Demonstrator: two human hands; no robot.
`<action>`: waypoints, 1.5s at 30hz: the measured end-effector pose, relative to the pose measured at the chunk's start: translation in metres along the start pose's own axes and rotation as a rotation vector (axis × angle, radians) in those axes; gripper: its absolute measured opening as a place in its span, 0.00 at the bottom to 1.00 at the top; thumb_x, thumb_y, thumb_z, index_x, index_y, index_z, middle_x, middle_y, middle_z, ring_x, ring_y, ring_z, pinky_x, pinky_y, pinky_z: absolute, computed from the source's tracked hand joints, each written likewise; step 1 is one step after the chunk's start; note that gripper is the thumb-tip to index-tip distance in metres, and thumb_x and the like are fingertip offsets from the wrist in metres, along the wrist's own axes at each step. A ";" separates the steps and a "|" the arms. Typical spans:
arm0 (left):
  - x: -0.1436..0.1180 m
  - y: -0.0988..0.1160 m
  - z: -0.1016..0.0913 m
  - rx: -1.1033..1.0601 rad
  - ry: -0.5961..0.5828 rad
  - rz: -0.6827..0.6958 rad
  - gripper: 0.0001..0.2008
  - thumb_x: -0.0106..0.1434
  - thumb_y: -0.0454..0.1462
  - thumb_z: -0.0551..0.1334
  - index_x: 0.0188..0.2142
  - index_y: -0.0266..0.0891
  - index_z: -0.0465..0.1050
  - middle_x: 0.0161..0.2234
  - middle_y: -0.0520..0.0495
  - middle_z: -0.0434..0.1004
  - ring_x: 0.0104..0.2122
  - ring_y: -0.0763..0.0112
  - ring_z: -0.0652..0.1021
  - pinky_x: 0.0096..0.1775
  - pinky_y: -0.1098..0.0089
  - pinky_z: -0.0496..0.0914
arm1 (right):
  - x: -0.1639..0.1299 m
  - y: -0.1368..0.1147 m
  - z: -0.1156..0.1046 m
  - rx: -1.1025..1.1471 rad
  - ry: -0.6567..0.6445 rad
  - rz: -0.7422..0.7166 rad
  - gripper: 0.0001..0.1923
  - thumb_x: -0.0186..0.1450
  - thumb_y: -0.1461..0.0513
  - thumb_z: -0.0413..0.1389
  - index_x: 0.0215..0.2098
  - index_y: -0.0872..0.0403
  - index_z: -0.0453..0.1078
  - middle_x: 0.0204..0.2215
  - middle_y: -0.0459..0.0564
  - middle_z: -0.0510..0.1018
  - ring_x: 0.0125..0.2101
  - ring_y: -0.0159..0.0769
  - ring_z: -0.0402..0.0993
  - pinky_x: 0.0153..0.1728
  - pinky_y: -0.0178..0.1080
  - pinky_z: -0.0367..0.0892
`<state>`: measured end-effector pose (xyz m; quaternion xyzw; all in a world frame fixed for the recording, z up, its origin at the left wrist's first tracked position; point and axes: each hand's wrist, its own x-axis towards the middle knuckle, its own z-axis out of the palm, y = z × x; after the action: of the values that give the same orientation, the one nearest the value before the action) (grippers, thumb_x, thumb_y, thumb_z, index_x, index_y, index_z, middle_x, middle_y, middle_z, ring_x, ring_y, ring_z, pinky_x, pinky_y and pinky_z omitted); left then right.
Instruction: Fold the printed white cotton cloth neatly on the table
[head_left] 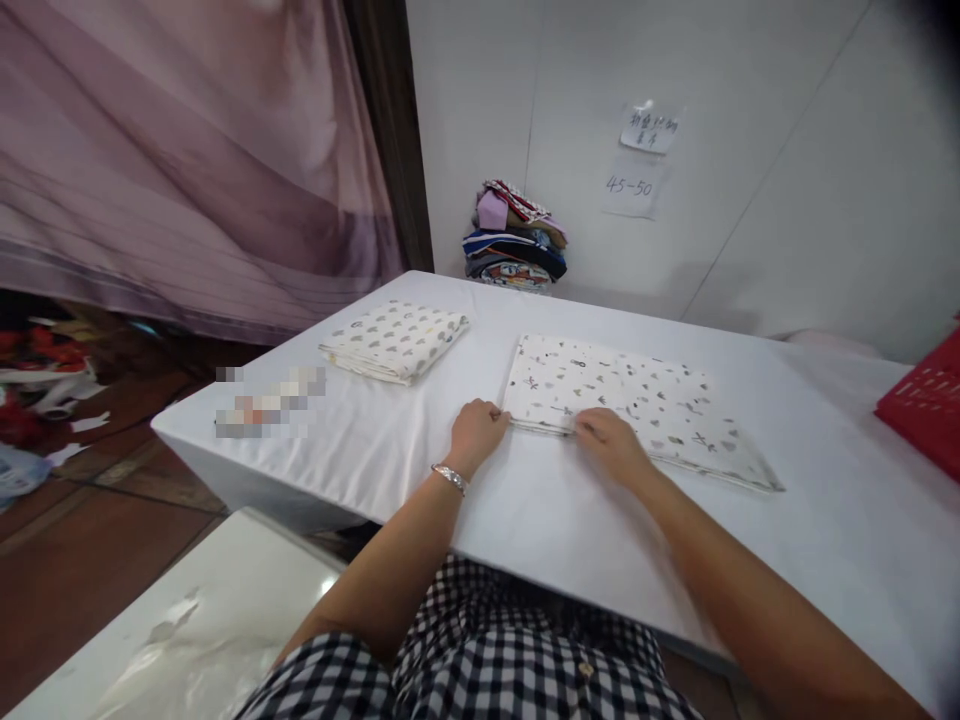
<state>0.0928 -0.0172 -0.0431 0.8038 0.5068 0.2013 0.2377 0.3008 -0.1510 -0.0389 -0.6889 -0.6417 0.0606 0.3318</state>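
A white cloth with small dark and grey-green prints (630, 400) lies folded into a long flat rectangle on the white-covered table (420, 450). Its near left corner is pinched by my left hand (478, 437), which wears a silver bracelet (450, 479). Farther right along the same near edge, my right hand (613, 447) grips the cloth with its fingers closed. Layers show along the front edge between my hands. To the left rests another folded white cloth with grey hearts (401, 340), apart from both hands.
A pile of folded fabrics (516, 240) stands beyond the table's far edge by the wall. At the right edge is a red plastic basket (926, 400). A blurred-out object (266, 405) lies near the table's left corner. A white surface (225, 590) sits at lower left.
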 end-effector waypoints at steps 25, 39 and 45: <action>0.007 0.020 0.016 0.089 0.016 0.047 0.07 0.58 0.40 0.59 0.30 0.39 0.69 0.30 0.46 0.74 0.34 0.64 0.73 0.35 0.67 0.64 | 0.057 -0.020 0.078 0.127 0.180 -0.148 0.10 0.67 0.60 0.46 0.34 0.53 0.68 0.33 0.52 0.73 0.37 0.39 0.67 0.41 0.40 0.64; 0.022 0.012 0.016 -0.947 -0.050 -0.339 0.05 0.56 0.33 0.61 0.33 0.36 0.66 0.27 0.49 0.73 0.27 0.73 0.76 0.31 0.71 0.73 | 0.054 -0.028 0.080 -0.107 0.106 -0.214 0.16 0.69 0.62 0.43 0.46 0.53 0.70 0.34 0.54 0.72 0.38 0.43 0.66 0.39 0.42 0.63; 0.016 0.011 0.017 -1.013 -0.035 -0.299 0.07 0.59 0.37 0.59 0.36 0.37 0.66 0.29 0.49 0.73 0.28 0.73 0.76 0.31 0.70 0.74 | 0.054 -0.033 0.080 -0.143 0.086 -0.220 0.14 0.68 0.62 0.44 0.45 0.53 0.71 0.33 0.53 0.72 0.36 0.41 0.66 0.37 0.41 0.62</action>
<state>0.1170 -0.0095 -0.0484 0.5104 0.4510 0.3715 0.6309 0.2412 -0.0725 -0.0643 -0.6384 -0.7010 -0.0517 0.3138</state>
